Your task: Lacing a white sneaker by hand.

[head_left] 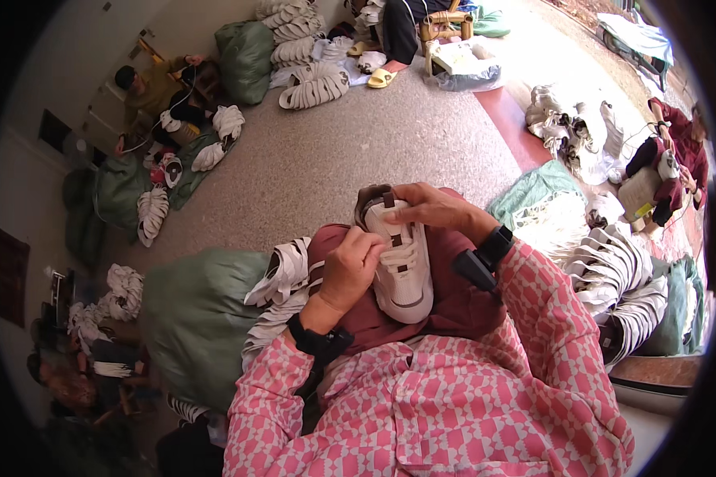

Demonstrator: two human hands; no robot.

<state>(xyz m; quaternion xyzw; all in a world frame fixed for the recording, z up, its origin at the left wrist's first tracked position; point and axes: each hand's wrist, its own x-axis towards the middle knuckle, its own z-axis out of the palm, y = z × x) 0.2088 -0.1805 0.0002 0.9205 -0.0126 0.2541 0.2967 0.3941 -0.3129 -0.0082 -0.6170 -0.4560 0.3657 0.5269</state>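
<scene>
A white sneaker upper [404,288] with brown trim lies on my lap, its rounded toe toward me. Across its middle runs a white shoelace [399,259]. My right hand [441,210] grips the upper near its ankle opening, thumb on the tongue and fingers along the far side. At the left edge of the lacing, the fingers of my left hand [352,269] are pinched together; what lies between them is hidden. Dark bands with small boxes circle both wrists.
Stacked white uppers [288,274] and a large green sack [203,306] sit at my left. On the right are more nested uppers [608,266] and a bundle of white laces [550,216] on green sacking. Other people sit among piles of uppers farther off.
</scene>
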